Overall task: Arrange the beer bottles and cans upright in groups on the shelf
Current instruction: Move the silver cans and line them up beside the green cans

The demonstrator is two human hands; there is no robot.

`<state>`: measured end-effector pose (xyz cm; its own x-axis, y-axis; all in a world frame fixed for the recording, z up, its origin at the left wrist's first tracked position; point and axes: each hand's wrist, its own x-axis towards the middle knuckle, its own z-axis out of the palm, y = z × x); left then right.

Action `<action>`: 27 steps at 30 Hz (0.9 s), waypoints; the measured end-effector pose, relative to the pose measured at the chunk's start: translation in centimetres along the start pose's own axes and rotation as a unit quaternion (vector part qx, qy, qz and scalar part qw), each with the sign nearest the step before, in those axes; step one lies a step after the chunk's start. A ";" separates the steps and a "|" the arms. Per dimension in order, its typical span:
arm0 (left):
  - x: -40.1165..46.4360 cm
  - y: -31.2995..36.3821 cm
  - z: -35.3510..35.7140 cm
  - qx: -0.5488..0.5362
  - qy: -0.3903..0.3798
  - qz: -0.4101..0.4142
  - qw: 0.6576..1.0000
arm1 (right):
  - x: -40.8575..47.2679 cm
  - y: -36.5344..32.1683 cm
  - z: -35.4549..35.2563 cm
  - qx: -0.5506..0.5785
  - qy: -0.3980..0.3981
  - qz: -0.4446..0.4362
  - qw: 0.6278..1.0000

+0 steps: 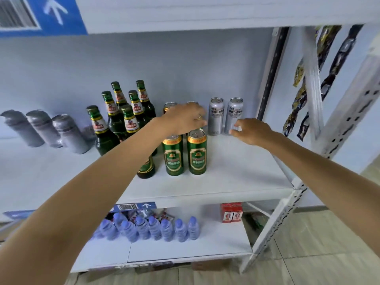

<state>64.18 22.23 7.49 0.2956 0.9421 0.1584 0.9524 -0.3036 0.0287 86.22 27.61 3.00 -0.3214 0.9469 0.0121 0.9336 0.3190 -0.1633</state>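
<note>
Several green beer bottles [115, 120] stand upright in a cluster on the white shelf [236, 171]. To their right stand green beer cans: two in front [172, 155] [196, 153] and more behind [169, 105]. My left hand [185, 120] reaches over the front cans and curls around a rear green can, hiding most of it. Two silver cans [216, 116] [234, 114] stand upright at the back right. The fingertips of my right hand [250, 130] touch the lower side of the right silver can, with the fingers apart.
Three grey canisters [44, 128] stand at the shelf's far left. The lower shelf holds several water bottles [152, 227] and red boxes [231, 212]. A perforated white upright [287, 202] bounds the shelf on the right, with snack packets [329, 58] hanging beyond it.
</note>
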 end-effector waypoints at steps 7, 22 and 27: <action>-11.2 -1.9 1.6 -0.019 -0.046 0.001 0.999 | -8.2 -8.7 0.9 0.029 -0.014 -0.032 0.999; -31.6 -12.4 3.5 -0.014 -0.132 -0.204 0.970 | -13.5 -28.1 8.5 0.013 -0.084 -0.188 0.978; -37.9 -20.2 3.1 -0.001 -0.153 -0.230 0.961 | -12.3 -35.9 10.4 0.025 -0.097 -0.200 0.975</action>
<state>33.96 -6.92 -2.18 -0.1485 0.9743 -0.1695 0.9874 0.1555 0.0287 54.99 4.06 -1.51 -0.6862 0.7204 -0.1011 0.7204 0.6537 -0.2319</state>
